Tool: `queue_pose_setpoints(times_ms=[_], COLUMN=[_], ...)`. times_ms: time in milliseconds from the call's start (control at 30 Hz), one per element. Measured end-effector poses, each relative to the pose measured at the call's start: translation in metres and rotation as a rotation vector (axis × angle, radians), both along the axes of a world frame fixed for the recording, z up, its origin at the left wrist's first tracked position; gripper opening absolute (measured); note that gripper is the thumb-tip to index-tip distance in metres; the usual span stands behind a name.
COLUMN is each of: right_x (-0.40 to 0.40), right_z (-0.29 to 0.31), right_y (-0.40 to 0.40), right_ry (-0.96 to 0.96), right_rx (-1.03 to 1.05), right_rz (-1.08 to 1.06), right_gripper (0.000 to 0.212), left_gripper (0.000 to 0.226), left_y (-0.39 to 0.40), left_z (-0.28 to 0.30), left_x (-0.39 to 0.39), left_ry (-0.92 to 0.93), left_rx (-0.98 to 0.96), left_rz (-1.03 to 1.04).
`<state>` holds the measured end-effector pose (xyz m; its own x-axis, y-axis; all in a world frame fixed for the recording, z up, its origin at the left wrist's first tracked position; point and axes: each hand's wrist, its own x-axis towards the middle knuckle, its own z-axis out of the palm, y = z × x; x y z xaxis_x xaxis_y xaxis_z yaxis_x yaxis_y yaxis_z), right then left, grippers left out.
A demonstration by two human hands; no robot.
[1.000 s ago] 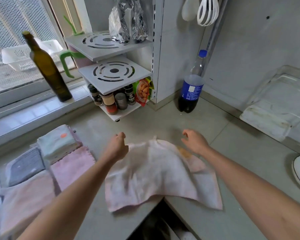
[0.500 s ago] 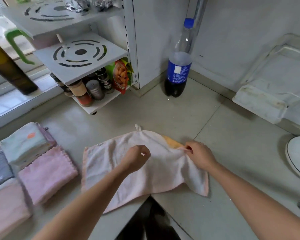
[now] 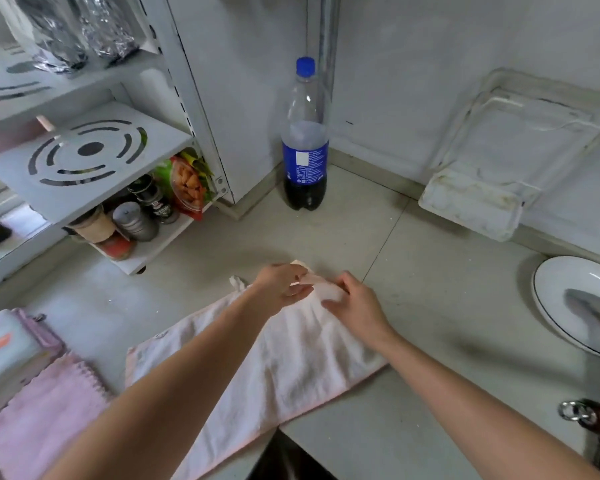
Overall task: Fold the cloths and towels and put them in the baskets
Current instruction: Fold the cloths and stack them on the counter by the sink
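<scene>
A pale pink-white towel [image 3: 291, 368] lies spread on the grey counter in front of me, its near edge hanging over the counter's front. My left hand [image 3: 281, 287] and my right hand [image 3: 354, 308] meet at its far edge. Both pinch a fold of the cloth between fingers and thumb, close together. A small hanging loop [image 3: 237, 282] sticks out at the towel's far left corner. Folded cloths lie at the left: a pink one [image 3: 45, 414] and a pale blue-white one [image 3: 4, 355] on top of a lilac one.
A cola bottle [image 3: 305, 140] stands in the corner behind the towel. A white spice rack [image 3: 84, 168] with jars is at the far left. A white tray [image 3: 499, 161] leans on the right wall. A white plate [image 3: 551, 299] sits at the right edge.
My hands have moved together along the towel's far edge and now hold it side by side. The towel looks narrower, its right side drawn in. The view has tilted down and right.
</scene>
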<state>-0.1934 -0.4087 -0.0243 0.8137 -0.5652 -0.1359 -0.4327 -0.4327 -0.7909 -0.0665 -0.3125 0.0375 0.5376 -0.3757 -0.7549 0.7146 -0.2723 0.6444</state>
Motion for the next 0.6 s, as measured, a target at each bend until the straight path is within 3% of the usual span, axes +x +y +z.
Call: queue_pose_setpoints(times_ms=[133,267,400,500,600], right_x=[-0.022,-0.038,-0.039,-0.036,-0.03], right_z=[-0.018,0.003,0.027,0.042,0.054], right_y=[-0.033,-0.069,-0.099,-0.104,-0.081], right_ry=[0.31,0.299,0.204,0.126,0.059], right_rx=[-0.053,-0.219,-0.412,-0.47,-0.489], right_rz=[-0.088,-0.282,-0.412,-0.3,-0.1], right_gripper=[0.012,0.021,0.007,0.007,0.004], left_gripper=[0.019,0.018,0.009,0.03,0.029], left_y=[-0.014,-0.035,-0.063,-0.069,-0.047], left_z=[-0.005,-0.007,-0.006,-0.004,-0.01], left_x=[0.006,-0.002,-0.002,0.014,0.038], left_ry=[-0.065,-0.028,-0.082,-0.197,-0.374], left_rx=[-0.004,-0.073,-0.142,-0.133,-0.037], left_rz=[0.065,0.061,0.024,0.002,-0.086])
